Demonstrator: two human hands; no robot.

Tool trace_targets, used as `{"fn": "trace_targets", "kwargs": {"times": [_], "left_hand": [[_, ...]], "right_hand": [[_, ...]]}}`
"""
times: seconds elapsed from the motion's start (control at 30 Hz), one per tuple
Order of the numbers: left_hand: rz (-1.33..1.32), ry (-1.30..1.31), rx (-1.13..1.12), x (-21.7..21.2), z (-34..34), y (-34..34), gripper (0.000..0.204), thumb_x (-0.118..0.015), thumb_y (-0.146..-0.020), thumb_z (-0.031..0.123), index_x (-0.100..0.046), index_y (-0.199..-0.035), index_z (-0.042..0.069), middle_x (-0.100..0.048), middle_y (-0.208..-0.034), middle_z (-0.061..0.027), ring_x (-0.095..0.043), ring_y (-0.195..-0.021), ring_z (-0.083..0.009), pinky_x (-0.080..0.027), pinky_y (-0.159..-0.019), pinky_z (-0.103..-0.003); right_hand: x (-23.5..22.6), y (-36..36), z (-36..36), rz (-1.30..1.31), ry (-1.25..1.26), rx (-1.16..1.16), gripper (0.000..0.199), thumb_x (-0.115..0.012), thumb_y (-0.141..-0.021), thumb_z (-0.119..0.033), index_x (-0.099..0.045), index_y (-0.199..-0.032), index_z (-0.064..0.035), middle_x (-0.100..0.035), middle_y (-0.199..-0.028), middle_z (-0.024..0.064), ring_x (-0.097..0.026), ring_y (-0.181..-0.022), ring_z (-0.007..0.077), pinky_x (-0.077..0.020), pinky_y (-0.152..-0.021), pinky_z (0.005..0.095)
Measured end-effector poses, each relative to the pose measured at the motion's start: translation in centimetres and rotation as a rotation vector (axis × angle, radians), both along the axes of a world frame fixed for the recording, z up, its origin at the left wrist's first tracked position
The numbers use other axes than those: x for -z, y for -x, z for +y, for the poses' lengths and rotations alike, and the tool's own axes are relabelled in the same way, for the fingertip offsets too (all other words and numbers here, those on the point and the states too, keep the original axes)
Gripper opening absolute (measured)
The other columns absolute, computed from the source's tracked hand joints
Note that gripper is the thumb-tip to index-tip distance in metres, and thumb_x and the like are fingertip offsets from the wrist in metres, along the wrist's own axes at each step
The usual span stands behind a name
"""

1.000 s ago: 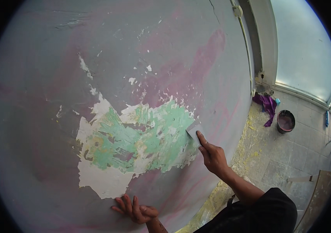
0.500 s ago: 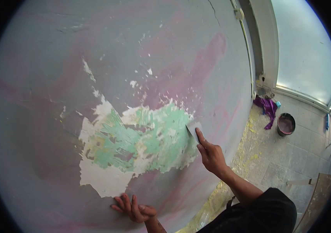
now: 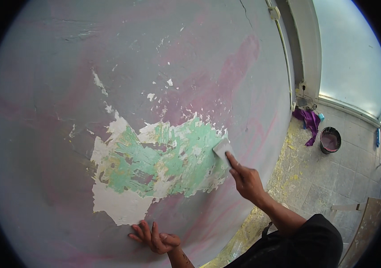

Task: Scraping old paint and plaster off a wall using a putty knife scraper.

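A grey wall (image 3: pixel 123 85) with pink streaks fills most of the view. At its middle the paint is off, leaving a ragged patch (image 3: pixel 186 154) of pale green and white. My right hand (image 3: pixel 247 179) grips a scraper (image 3: pixel 223 149) with a flat, light grey blade. The blade lies against the patch's right edge; its handle is hidden in my fingers. Below the patch's white lower part, my left hand (image 3: pixel 157 239) rests its fingertips on the wall, fingers spread and holding nothing.
On the tiled floor (image 3: pixel 320 187) at right stand a black bucket (image 3: pixel 330 141) with pinkish liquid and a crumpled purple cloth (image 3: pixel 307 123). Yellowish flakes (image 3: pixel 284 169) litter the floor along the wall. A white pipe (image 3: pixel 283 53) runs down the wall. A wooden board (image 3: pixel 365 228) is at lower right.
The scraper blade has tilted and shifted slightly, showing more of its flat face. A little more paint is gone at the patch's upper right edge. My left hand stays put.
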State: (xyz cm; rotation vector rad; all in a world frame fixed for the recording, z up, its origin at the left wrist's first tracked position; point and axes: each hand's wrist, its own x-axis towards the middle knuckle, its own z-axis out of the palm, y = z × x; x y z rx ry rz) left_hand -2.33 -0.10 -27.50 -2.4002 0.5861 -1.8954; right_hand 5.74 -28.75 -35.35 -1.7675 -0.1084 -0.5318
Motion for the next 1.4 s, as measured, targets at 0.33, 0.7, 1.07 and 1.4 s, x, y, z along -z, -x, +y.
{"fn": "trace_targets", "kwargs": {"times": [0.33, 0.7, 1.07, 1.4], "left_hand": [[-0.005, -0.002, 0.098, 0.1, 0.4, -0.2, 0.038, -0.04, -0.098, 0.018, -0.069, -0.107, -0.006, -0.065, -0.129, -0.0273, -0.049, -0.136, -0.0474, -0.015, -0.121, -0.066], [0.009, -0.021, 0.158, 0.2, -0.1, -0.2, 0.038, -0.042, -0.101, 0.02, -0.068, -0.112, -0.005, -0.065, -0.129, -0.0261, -0.05, -0.136, -0.0466, -0.014, -0.122, -0.065], [0.014, -0.179, -0.144, -6.6, -4.6, -1.6, 0.042, -0.046, -0.1, 0.023, -0.06, -0.132, -0.001, -0.051, -0.148, -0.0253, -0.038, -0.145, -0.0462, -0.013, -0.121, -0.064], [0.007, -0.606, -0.507, -22.1, -10.1, -7.8, 0.063, -0.053, -0.1, 0.042, -0.04, -0.152, 0.01, -0.035, -0.162, -0.0123, -0.03, -0.151, -0.033, -0.018, -0.123, -0.054]], "right_hand": [[-0.2, 0.4, 0.5, -0.02, -0.002, 0.0, 0.056, -0.054, -0.102, -0.015, -0.041, -0.155, -0.0243, -0.06, -0.071, 0.0238, -0.06, -0.066, 0.0443, -0.0491, -0.063, 0.0436], [-0.7, 0.5, 1.3, -0.094, -0.007, 0.065, 0.053, -0.053, -0.104, -0.017, -0.042, -0.155, -0.027, -0.056, -0.067, 0.0244, -0.057, -0.061, 0.0434, -0.0475, -0.061, 0.0423], [1.7, -2.7, -2.6, -0.099, 0.15, -0.12, 0.061, -0.062, -0.098, -0.013, -0.042, -0.155, -0.0245, -0.065, -0.077, 0.0194, -0.062, -0.067, 0.0416, -0.0489, -0.06, 0.0468], [3.9, -2.5, -3.4, -0.109, 0.084, -0.271, 0.061, -0.061, -0.099, -0.014, -0.041, -0.156, -0.0237, -0.063, -0.074, 0.0152, -0.062, -0.064, 0.0383, -0.0482, -0.056, 0.0462]]}}
